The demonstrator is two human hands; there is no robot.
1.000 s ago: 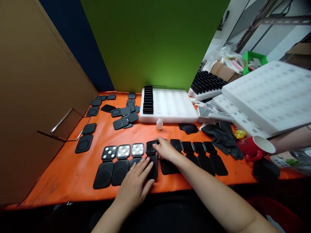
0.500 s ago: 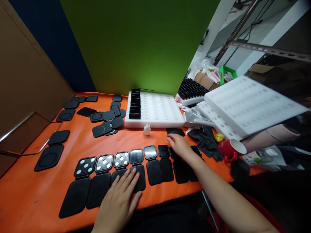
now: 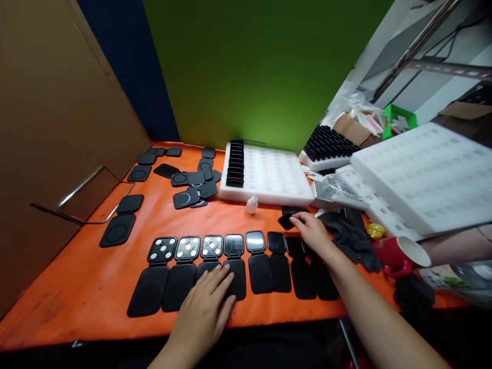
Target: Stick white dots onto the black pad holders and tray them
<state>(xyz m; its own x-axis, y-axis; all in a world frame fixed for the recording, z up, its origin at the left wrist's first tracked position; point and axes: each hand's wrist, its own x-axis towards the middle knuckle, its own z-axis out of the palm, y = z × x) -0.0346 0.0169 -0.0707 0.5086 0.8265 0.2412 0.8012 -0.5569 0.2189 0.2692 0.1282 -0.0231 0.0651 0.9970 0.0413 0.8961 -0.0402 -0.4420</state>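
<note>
A row of hinged black two-panel pads, which look like folding wireless chargers, runs along the front of the orange table. Three upper panels, such as this leftmost panel [image 3: 162, 249], carry white dots; others are glossy or dark. My left hand [image 3: 209, 302] lies flat with fingers stretched over the lower panels near the row's middle, touching a black lower panel [image 3: 236, 279]. Above the row's right part, my right hand [image 3: 312, 230] pinches a thin dark flat piece [image 3: 285, 222]. Another dark piece [image 3: 295, 209] lies just behind it. My right forearm partly hides the row's right end.
A white foam tray [image 3: 274, 177] with one column of black parts stands at the back. Before it is a small white bottle [image 3: 251, 205]. Loose black pads [image 3: 196, 178] lie back left, near a bent metal frame [image 3: 88, 189]. Dark gloves [image 3: 348, 236] and a red mug [image 3: 400, 256] are at right.
My right hand now has a dark flat piece between its fingers, picked up from behind the row. My left hand stays on the pads. The whole view has shifted, with things appearing farther right.
</note>
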